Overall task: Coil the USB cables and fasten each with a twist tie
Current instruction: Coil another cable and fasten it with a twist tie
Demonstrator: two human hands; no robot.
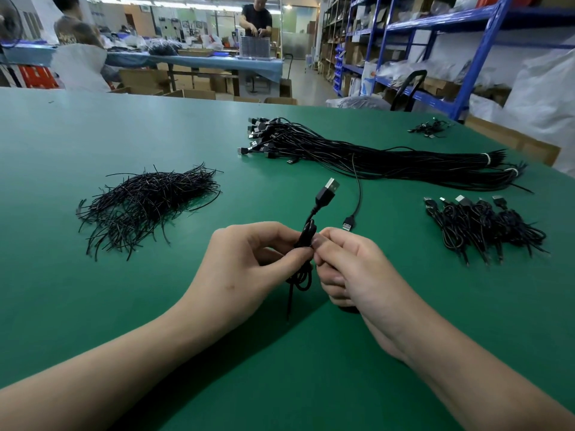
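A coiled black USB cable [306,237] is held upright between both hands, its USB plug [326,191] pointing up and to the right. My left hand [249,269] pinches the coil from the left. My right hand [348,269] pinches it from the right at the same spot; a twist tie there is too small to tell. A loop and a thin tail hang below the fingers. A heap of black twist ties [146,203] lies to the left. A long bundle of uncoiled cables [357,154] stretches across the far right.
A pile of coiled, tied cables [485,225] sits at the right. One loose cable with its plug [349,223] lies just behind my right hand. A small cable cluster [431,129] rests near the far edge of the green table [93,135]. Shelves and people stand beyond.
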